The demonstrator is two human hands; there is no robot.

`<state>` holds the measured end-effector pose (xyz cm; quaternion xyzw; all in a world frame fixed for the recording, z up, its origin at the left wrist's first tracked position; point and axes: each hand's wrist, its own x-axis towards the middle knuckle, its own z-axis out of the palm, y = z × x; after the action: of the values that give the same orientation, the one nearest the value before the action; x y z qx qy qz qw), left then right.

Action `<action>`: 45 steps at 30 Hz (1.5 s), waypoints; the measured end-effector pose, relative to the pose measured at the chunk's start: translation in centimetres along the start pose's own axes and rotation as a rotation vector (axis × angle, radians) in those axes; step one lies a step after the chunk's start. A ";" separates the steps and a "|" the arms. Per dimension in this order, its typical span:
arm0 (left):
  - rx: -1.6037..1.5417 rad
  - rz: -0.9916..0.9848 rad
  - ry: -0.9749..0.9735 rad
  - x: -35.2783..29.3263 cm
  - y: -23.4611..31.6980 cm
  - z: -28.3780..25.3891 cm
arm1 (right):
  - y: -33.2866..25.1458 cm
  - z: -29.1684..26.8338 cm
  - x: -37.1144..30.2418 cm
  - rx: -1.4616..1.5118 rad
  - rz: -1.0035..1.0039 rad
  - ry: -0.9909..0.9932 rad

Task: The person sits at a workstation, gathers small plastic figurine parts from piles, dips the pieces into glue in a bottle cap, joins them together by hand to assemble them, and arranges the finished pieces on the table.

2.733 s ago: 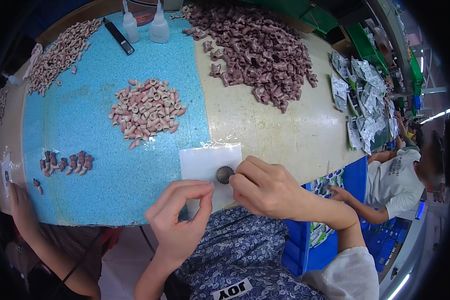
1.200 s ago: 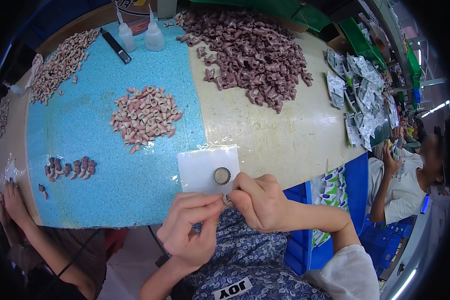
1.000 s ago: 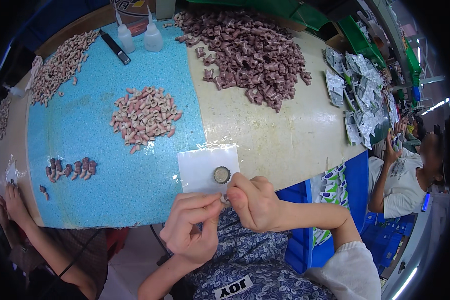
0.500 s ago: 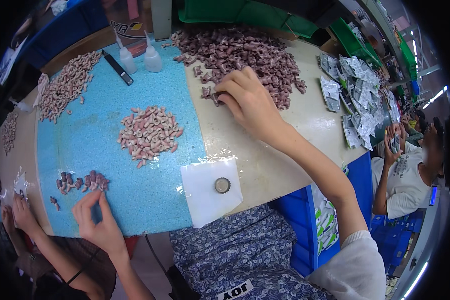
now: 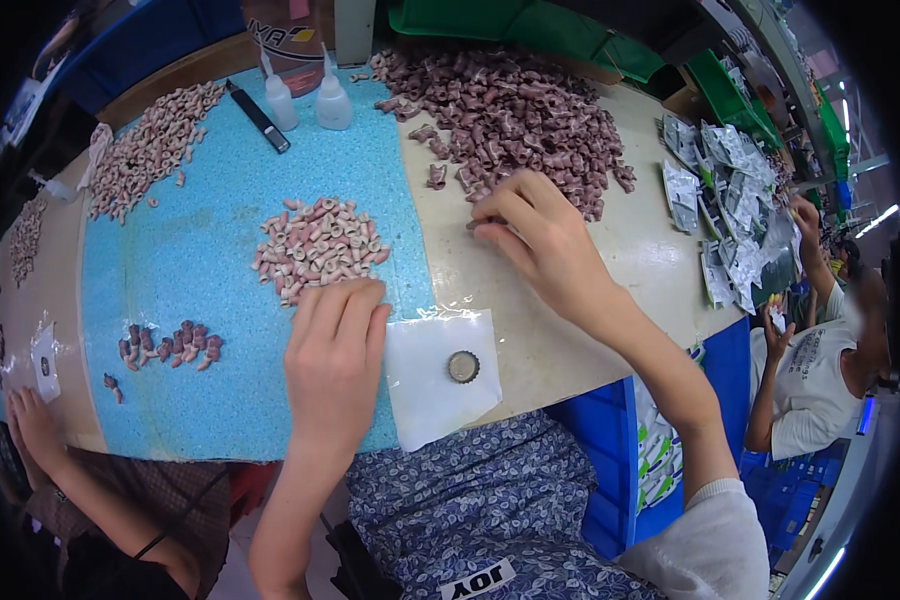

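Note:
My right hand is closed in a pinch at the near edge of a heap of small purplish-brown hollow pieces, with one such dark piece partly showing at its fingertips. My left hand, fingers bent together, is at the near edge of a smaller pile of pale pink, open-ended pieces. Its fingertips are hidden, so what they hold cannot be seen. To the left on the blue mat lies a short row of joined two-tone pieces, with a single one apart from it.
A bottle cap rests on a white sheet. Two dropper bottles and a black pen-like tool are at the back. Silver packets lie right. Another person's hand is at far left.
My left hand has moved right from the row of joined pieces to the pale pink pile. My right hand has drawn slightly nearer and right. The whole view has shifted a little.

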<state>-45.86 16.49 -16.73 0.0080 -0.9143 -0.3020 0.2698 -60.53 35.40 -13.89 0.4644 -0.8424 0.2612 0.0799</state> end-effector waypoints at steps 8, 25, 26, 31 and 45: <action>0.164 0.074 -0.027 0.9 -0.1 1.5 | -7.1 -2.2 -8.0 0.485 0.325 -0.113; -0.046 -0.026 -0.081 -1.4 0.9 0.3 | -6.7 0.0 -8.1 0.217 -0.034 -0.110; -0.046 -0.030 -0.078 -1.3 0.8 0.3 | -6.7 -0.1 -7.9 0.197 -0.046 -0.135; -0.189 -0.108 -0.008 -1.9 1.4 -0.2 | -7.0 -0.6 -6.7 0.127 -0.100 -0.220; -0.865 -0.544 -0.097 -5.0 4.3 -0.7 | -7.2 -2.4 -6.4 0.579 0.390 -0.253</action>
<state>-40.56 20.50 -16.30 0.1192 -0.6821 -0.7119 0.1175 -51.29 38.28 -11.60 0.3273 -0.8094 0.4397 -0.2109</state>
